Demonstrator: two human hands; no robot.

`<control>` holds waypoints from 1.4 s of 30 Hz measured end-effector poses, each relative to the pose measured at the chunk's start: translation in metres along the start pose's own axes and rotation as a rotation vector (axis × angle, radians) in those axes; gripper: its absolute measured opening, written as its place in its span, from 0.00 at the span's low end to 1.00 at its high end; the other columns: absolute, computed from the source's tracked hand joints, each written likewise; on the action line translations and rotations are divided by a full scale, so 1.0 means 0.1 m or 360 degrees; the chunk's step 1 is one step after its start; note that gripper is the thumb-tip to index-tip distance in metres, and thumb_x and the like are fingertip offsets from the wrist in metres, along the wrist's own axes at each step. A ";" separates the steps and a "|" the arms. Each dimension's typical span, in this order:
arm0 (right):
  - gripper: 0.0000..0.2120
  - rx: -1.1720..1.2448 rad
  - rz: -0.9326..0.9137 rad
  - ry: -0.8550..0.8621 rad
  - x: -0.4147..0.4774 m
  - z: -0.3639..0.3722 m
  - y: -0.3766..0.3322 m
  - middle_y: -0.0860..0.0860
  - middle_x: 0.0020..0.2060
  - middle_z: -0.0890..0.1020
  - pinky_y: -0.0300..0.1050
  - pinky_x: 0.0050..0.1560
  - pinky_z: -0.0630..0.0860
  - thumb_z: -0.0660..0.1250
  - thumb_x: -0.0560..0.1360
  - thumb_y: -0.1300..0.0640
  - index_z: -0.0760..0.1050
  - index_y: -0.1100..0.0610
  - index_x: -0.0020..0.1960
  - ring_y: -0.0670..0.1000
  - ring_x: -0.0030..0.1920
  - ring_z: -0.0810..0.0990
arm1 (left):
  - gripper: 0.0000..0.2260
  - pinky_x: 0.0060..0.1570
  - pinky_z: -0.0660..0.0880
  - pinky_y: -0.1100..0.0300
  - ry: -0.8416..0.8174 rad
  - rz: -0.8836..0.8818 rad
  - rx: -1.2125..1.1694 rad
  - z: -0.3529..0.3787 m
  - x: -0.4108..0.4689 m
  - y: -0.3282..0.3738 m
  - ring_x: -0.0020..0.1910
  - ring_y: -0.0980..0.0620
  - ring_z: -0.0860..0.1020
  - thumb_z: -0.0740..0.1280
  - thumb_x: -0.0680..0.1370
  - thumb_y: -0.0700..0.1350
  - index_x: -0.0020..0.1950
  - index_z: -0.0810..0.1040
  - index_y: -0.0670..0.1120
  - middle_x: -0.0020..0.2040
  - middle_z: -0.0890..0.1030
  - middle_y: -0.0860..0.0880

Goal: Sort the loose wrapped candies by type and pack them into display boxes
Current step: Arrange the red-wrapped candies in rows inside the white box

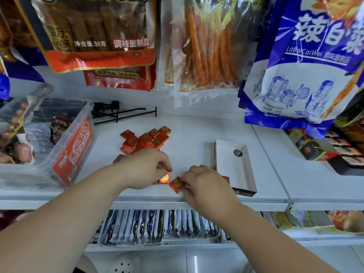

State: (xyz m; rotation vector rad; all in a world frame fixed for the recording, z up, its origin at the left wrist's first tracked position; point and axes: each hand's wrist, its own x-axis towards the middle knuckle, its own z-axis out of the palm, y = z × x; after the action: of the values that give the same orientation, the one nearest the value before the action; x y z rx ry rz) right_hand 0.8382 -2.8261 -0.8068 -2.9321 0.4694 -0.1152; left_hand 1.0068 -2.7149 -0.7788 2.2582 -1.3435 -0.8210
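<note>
left hand (145,170) grip — red candy (165,178) | right hand (204,184) grip — tilted candy (176,185) | both near shelf edge (157,200)

Roughly ten red wrapped candies form one pile (145,139), overlaps blurring the count. Two more lie apart: one gold-faced candy (165,178), one tilted candy (177,185). There is one white display box (230,164), one clear bin (74,150), two hands: left hand (145,168), right hand (204,183).
</note>
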 end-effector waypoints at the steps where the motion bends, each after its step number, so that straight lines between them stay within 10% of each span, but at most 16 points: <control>1: 0.09 -0.0022 0.0002 0.0008 -0.03 0.00 0.03 0.51 0.36 0.76 0.53 0.38 0.78 0.61 0.71 0.52 0.77 0.55 0.40 0.54 0.37 0.75 | 0.08 0.42 0.77 0.66 -0.0008 0.0028 0.0008 0.01 0.01 0.01 0.40 0.62 0.80 0.66 0.79 0.44 0.53 0.82 0.54 0.43 0.81 0.58; 6: 0.24 0.0042 0.0023 -0.0019 -0.13 -0.02 0.06 0.49 0.52 0.79 0.51 0.52 0.77 0.65 0.70 0.47 0.74 0.51 0.65 0.54 0.51 0.77 | 0.09 0.48 0.72 0.69 -0.0036 0.0154 0.0157 0.06 0.07 0.06 0.46 0.61 0.76 0.67 0.78 0.42 0.53 0.83 0.54 0.47 0.76 0.60; 14: 0.30 0.0162 -0.0002 -0.0101 -0.09 -0.05 0.06 0.44 0.58 0.77 0.53 0.58 0.72 0.63 0.66 0.43 0.72 0.43 0.69 0.52 0.56 0.74 | 0.18 0.47 0.76 0.60 0.0087 -0.0049 0.0246 0.02 -0.08 0.02 0.46 0.59 0.76 0.74 0.69 0.59 0.55 0.78 0.53 0.46 0.77 0.58; 31: 0.12 0.0096 0.0048 0.0231 -0.30 -0.49 0.40 0.43 0.40 0.83 0.48 0.48 0.75 0.73 0.68 0.42 0.82 0.48 0.46 0.50 0.45 0.78 | 0.09 0.45 0.75 0.58 0.0241 0.0166 0.0336 0.23 0.01 0.09 0.42 0.57 0.75 0.75 0.69 0.55 0.45 0.82 0.54 0.43 0.77 0.57; 35: 0.12 0.0447 0.0257 0.0331 -0.51 -0.70 0.60 0.35 0.37 0.80 0.25 0.46 0.67 0.79 0.65 0.46 0.82 0.46 0.46 0.40 0.45 0.76 | 0.06 0.40 0.76 0.62 0.0315 0.0266 0.0057 0.28 0.07 0.27 0.38 0.62 0.78 0.76 0.68 0.50 0.43 0.84 0.56 0.36 0.80 0.59; 42: 0.07 0.0955 0.0344 0.0331 -0.59 -0.76 0.85 0.42 0.37 0.84 0.30 0.40 0.69 0.78 0.67 0.49 0.83 0.47 0.43 0.44 0.42 0.79 | 0.35 0.45 0.79 0.61 0.0208 0.0450 -0.0487 0.48 0.20 0.85 0.38 0.55 0.81 0.80 0.65 0.44 0.68 0.71 0.60 0.40 0.83 0.55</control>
State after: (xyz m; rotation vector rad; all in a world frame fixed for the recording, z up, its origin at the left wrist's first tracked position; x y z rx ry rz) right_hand 0.7487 -2.8988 -0.7504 -2.2783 0.6456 -0.4496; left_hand 0.9266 -2.7733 -0.7703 1.8061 -1.3349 -0.7114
